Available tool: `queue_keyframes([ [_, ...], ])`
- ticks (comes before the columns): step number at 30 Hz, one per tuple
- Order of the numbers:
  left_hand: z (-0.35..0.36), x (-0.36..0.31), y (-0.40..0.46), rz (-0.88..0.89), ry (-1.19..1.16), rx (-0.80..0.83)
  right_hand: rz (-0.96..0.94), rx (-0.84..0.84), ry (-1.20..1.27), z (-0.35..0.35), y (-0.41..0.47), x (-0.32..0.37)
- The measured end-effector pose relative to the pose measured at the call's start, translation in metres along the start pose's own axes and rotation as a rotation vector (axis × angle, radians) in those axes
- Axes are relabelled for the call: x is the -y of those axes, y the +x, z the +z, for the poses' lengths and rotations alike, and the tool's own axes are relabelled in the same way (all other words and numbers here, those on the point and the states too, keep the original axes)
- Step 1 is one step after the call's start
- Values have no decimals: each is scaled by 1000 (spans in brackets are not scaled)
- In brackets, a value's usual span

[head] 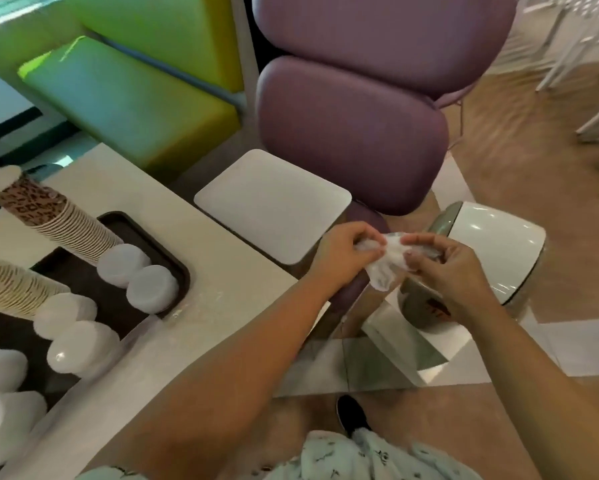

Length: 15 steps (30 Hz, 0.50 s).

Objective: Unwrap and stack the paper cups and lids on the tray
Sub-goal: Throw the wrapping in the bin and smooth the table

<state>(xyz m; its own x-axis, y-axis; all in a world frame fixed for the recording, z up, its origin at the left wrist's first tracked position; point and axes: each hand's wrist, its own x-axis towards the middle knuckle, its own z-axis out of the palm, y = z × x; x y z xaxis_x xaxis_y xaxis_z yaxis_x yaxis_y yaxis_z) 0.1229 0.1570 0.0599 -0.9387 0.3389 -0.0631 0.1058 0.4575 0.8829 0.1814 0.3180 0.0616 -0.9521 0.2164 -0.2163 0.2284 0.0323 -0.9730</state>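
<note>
Crumpling one wrapper (384, 268), two hands

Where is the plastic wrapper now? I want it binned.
In the head view, right of centre, the crumpled plastic wrapper is pinched between both hands, left hand and right hand, off the table beside the white bin.

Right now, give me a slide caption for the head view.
Both hands crumple a clear wrapper above the bin, beside stacked cups.
</note>
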Motion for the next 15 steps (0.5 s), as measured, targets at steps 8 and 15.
queue_keyframes([
  [8, 97, -10, 47, 216, 345, 208, -24, -359, -280, -75, 28, -53],
  [15, 150, 6, 52, 447, 903, 479, -219, -427, -692, -101, 49, -94],
])
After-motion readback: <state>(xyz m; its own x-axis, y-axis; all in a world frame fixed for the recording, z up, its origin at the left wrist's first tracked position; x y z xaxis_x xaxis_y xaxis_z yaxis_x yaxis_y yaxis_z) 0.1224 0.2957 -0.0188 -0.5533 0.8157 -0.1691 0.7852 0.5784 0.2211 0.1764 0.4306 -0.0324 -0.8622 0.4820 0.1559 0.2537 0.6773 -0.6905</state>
